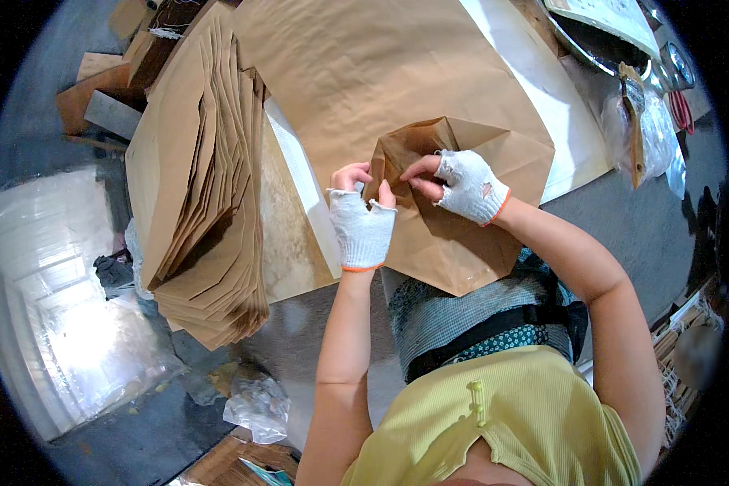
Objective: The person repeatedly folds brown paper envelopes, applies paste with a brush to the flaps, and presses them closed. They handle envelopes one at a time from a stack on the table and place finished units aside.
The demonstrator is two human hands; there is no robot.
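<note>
Brown paper sack with an end opened into angular folds point(462, 247) lies, in the head view, in front of the person, over the near side of the stained beige table point(296, 239). Its nearest corner seems to reach past the table's edge, above the lap. Behind it spreads a broad, smooth sheet of brown paper point(364, 61); whether the two are one piece, I cannot tell.

The left hand in a white knitted glove with orange cuff point(360, 219) has its thumb and fingers on two sides of the upright fold, and they seem clamped on its edge. The right hand in a similar glove, with a small hole on its back point(466, 186), brings its bare fingertips near together at the dark crease inside. Whether they pinch the paper or only press it, I cannot tell.

From here, I judge the main danger is a tear at this crease: if the two hands pull unequally, the thin paper may give way at the corner. A second is a crooked fold, because the part past the edge has little support and may sag when it is pressed. The frayed glove edges could also catch on the paper and drag a flap out of line.

At the left, the fanned stack of brown folded paper point(206, 178) leans in uneven layers; a knock from the left forearm, I think, could make it slide.
</note>
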